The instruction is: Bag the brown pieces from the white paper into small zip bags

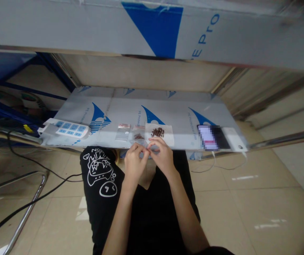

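Note:
My left hand [135, 159] and my right hand [163, 156] meet just over the shelf's front edge, fingertips pinched together. What they hold, if anything, is too small and too hidden to make out. Just beyond my fingers, a white sheet [169, 132] bears a pile of small dark brown pieces [158, 132]. To its left lies a clear zip bag [138, 129] with several brown pieces [138, 136] inside. Further left is another clear zip bag [122, 132], whose contents I cannot make out.
On the film-covered shelf [120, 102], a white power strip [72, 129] lies at the left. A phone [208, 138] and a white power bank [234, 139] with a cable [228, 166] are at the right. An upper panel [88, 28] overhangs the shelf. Black cables [35, 200] cross the floor.

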`<action>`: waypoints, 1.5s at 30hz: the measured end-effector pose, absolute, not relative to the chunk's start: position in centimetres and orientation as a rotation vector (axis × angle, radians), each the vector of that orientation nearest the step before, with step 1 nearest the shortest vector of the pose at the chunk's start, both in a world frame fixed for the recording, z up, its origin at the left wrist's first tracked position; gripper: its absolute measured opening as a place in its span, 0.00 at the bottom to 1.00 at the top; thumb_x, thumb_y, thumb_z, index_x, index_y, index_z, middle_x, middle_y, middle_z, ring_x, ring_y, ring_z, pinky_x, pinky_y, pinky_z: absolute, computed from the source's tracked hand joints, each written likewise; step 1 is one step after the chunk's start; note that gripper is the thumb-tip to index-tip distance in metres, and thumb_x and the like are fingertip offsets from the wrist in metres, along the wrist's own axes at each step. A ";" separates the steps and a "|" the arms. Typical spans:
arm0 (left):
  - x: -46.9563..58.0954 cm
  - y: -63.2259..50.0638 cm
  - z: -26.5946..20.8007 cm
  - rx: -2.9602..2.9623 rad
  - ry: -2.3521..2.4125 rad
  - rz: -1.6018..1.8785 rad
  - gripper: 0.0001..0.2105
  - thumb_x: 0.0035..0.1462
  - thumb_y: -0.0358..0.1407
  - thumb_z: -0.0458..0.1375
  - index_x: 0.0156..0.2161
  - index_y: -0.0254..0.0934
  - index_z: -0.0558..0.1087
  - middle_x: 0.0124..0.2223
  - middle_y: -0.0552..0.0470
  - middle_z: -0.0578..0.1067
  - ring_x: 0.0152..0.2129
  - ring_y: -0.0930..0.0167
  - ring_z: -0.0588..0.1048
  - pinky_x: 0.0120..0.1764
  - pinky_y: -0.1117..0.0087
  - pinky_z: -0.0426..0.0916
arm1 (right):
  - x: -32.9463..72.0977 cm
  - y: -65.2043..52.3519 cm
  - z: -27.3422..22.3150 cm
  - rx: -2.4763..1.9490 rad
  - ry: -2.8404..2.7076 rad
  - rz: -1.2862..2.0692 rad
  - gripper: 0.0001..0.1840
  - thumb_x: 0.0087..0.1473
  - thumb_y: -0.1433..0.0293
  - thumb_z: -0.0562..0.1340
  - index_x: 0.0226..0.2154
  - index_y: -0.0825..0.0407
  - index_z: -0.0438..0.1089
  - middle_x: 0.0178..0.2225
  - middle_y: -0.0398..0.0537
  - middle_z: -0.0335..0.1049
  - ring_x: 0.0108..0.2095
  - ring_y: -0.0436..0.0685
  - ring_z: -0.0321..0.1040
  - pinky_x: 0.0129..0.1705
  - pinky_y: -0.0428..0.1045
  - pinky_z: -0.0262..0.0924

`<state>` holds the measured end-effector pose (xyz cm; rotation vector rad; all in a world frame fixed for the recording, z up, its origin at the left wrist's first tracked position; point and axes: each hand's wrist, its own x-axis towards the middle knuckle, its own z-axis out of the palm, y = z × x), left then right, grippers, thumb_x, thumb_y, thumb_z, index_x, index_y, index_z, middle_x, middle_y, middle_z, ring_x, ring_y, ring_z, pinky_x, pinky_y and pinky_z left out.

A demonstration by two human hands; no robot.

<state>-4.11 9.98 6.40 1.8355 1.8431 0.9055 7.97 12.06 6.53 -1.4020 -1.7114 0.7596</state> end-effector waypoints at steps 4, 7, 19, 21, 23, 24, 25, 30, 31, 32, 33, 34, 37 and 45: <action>-4.4 10.2 5.9 1.875 1.814 0.898 0.09 0.54 0.33 0.51 0.24 0.36 0.68 0.30 0.53 0.68 0.30 0.72 0.69 0.34 0.72 0.61 | 8.2 12.2 5.8 -1.450 -1.777 0.761 0.13 0.52 0.74 0.55 0.32 0.44 0.74 0.42 0.42 0.70 0.39 0.53 0.69 0.34 0.47 0.66; -4.5 10.3 5.7 1.946 1.811 0.826 0.09 0.53 0.33 0.52 0.23 0.36 0.68 0.30 0.52 0.68 0.32 0.69 0.68 0.38 0.68 0.61 | 8.4 12.5 5.0 -1.453 -1.835 0.811 0.16 0.52 0.76 0.54 0.36 0.44 0.74 0.41 0.42 0.72 0.40 0.54 0.69 0.36 0.48 0.66; -5.9 10.6 5.0 2.178 1.469 0.723 0.44 0.38 0.44 0.65 0.59 0.42 0.50 0.61 0.42 0.56 0.60 0.55 0.48 0.55 0.54 0.47 | 9.2 12.8 3.8 -1.223 -1.841 1.143 0.13 0.44 0.72 0.63 0.37 0.49 0.74 0.36 0.46 0.72 0.37 0.54 0.69 0.40 0.49 0.64; -5.9 10.7 4.0 2.193 1.434 0.687 0.39 0.40 0.39 0.65 0.57 0.41 0.53 0.58 0.44 0.61 0.59 0.57 0.50 0.56 0.55 0.47 | 9.1 12.8 3.6 -1.153 -1.816 1.155 0.11 0.45 0.75 0.62 0.35 0.51 0.74 0.38 0.47 0.72 0.41 0.55 0.68 0.44 0.50 0.61; -5.7 10.8 3.4 2.180 1.468 0.695 0.32 0.42 0.33 0.62 0.54 0.40 0.57 0.53 0.46 0.66 0.57 0.60 0.55 0.56 0.57 0.48 | 9.0 12.9 3.3 -1.124 -1.780 1.196 0.11 0.46 0.75 0.60 0.34 0.52 0.74 0.38 0.47 0.72 0.41 0.55 0.68 0.46 0.50 0.60; -5.6 10.8 3.3 2.167 1.497 0.710 0.30 0.42 0.31 0.61 0.53 0.40 0.59 0.51 0.46 0.67 0.55 0.61 0.58 0.56 0.57 0.49 | 8.9 12.9 3.3 -1.125 -1.765 1.219 0.10 0.47 0.75 0.60 0.34 0.52 0.74 0.38 0.47 0.73 0.41 0.55 0.69 0.45 0.50 0.61; -5.4 10.8 3.2 2.154 1.524 0.725 0.28 0.43 0.29 0.59 0.51 0.39 0.60 0.49 0.47 0.68 0.54 0.62 0.60 0.55 0.58 0.50 | 8.8 12.9 3.2 -1.131 -1.752 1.238 0.09 0.48 0.73 0.60 0.34 0.53 0.74 0.37 0.48 0.73 0.40 0.55 0.69 0.45 0.51 0.61; -5.2 10.9 3.3 2.089 1.575 0.750 0.18 0.45 0.27 0.55 0.44 0.39 0.63 0.42 0.50 0.71 0.43 0.66 0.67 0.49 0.63 0.56 | 8.7 13.1 3.2 -1.171 -1.746 1.244 0.09 0.45 0.70 0.64 0.33 0.52 0.74 0.35 0.48 0.73 0.38 0.56 0.70 0.44 0.51 0.62; -5.3 10.9 3.1 2.074 1.590 0.739 0.16 0.45 0.27 0.55 0.42 0.39 0.64 0.41 0.51 0.71 0.42 0.66 0.68 0.47 0.63 0.57 | 8.7 13.1 2.9 -1.173 -1.750 1.228 0.08 0.45 0.69 0.63 0.32 0.52 0.74 0.35 0.48 0.73 0.38 0.55 0.69 0.43 0.50 0.62; -5.4 11.0 2.9 2.060 1.616 0.727 0.14 0.46 0.28 0.55 0.41 0.39 0.64 0.40 0.51 0.71 0.41 0.66 0.68 0.46 0.63 0.58 | 8.8 13.2 2.6 -1.180 -1.747 1.206 0.07 0.46 0.69 0.63 0.31 0.52 0.74 0.35 0.49 0.73 0.38 0.55 0.69 0.43 0.49 0.62; -5.6 11.0 2.6 2.044 1.657 0.718 0.13 0.47 0.29 0.55 0.41 0.39 0.64 0.40 0.51 0.72 0.41 0.65 0.68 0.45 0.63 0.58 | 8.9 13.4 2.1 -1.195 -1.733 1.180 0.07 0.47 0.68 0.62 0.30 0.53 0.74 0.35 0.49 0.72 0.38 0.54 0.69 0.42 0.48 0.63; -5.9 11.0 2.3 2.029 1.706 0.715 0.12 0.47 0.30 0.55 0.40 0.39 0.65 0.40 0.50 0.72 0.41 0.65 0.69 0.44 0.63 0.58 | 9.1 13.5 1.5 -1.224 -1.709 1.152 0.08 0.49 0.67 0.60 0.30 0.53 0.73 0.35 0.50 0.72 0.38 0.54 0.69 0.40 0.48 0.63; -6.9 11.2 1.5 1.975 1.815 0.758 0.13 0.48 0.33 0.57 0.42 0.39 0.65 0.40 0.49 0.73 0.40 0.64 0.70 0.44 0.61 0.59 | 9.7 14.6 -0.8 -1.414 -1.642 1.024 0.10 0.49 0.66 0.59 0.31 0.53 0.73 0.36 0.50 0.71 0.33 0.53 0.70 0.36 0.47 0.64; -7.8 11.5 2.0 1.713 1.653 1.152 0.15 0.47 0.37 0.60 0.41 0.38 0.67 0.35 0.52 0.75 0.35 0.69 0.74 0.42 0.67 0.63 | 8.9 19.2 -4.0 -1.820 -1.656 0.390 0.10 0.47 0.69 0.60 0.33 0.50 0.75 0.41 0.51 0.67 0.43 0.59 0.64 0.42 0.52 0.58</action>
